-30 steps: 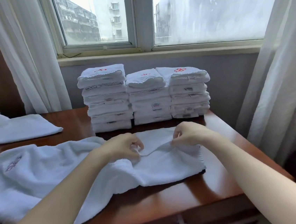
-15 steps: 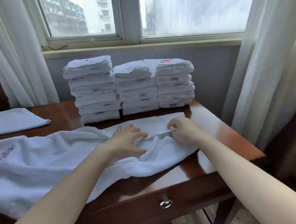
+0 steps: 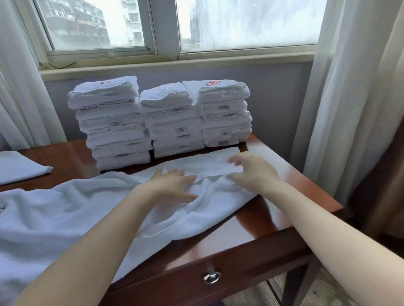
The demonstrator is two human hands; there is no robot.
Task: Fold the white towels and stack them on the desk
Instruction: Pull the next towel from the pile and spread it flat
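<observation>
The towel [image 3: 54, 230] is lying spread across the bench [image 3: 289, 208], rumpled at its right end. The left hand [image 3: 172, 187] and right hand [image 3: 250, 170] are pressing there, near each other, fingers straight and gripping nothing. Just beyond, three folded stacks [image 3: 167, 121] are standing. The right one is showing a red emblem [image 3: 212, 83]; the tags are unreadable.

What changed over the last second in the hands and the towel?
Both hands let go of the edge they pinched: the left hand now lies flat on the towel, the right hand, blurred, looks opened over the folded flap. The three folded stacks stayed put on the desk.
</observation>
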